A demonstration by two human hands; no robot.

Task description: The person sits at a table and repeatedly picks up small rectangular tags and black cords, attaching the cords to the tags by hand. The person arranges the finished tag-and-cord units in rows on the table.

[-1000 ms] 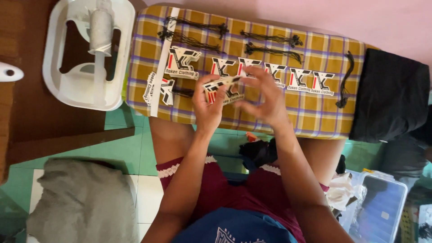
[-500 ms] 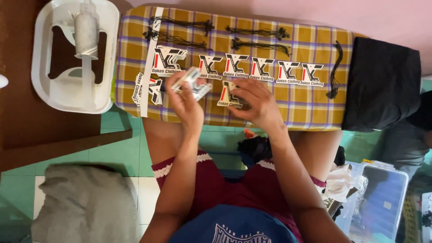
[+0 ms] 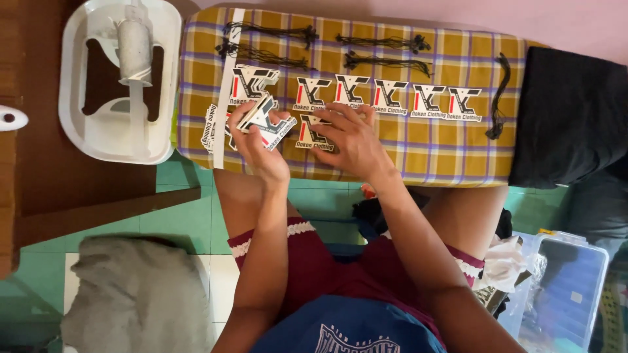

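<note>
Head view: your left hand (image 3: pixel 261 147) held a small stack of printed card tags (image 3: pixel 261 117) in a closed grip, fingers wrapped round its edges, over the left part of the yellow checked surface (image 3: pixel 445 150). Your right hand (image 3: pixel 350 140) lay palm down, fingers spread, pressing a single tag (image 3: pixel 311 134) flat on the surface just beside the stack. A row of six similar tags (image 3: pixel 386 97) lay beyond both hands, side by side. Four bundles of black strings (image 3: pixel 386 64) lay along the far edge, and one more string loop (image 3: pixel 500 98) at the right end. A white plastic tray (image 3: pixel 85 131) with a roll (image 3: pixel 134 49) stood left of the surface. A black cloth (image 3: pixel 569 124) lay to the right.
</note>
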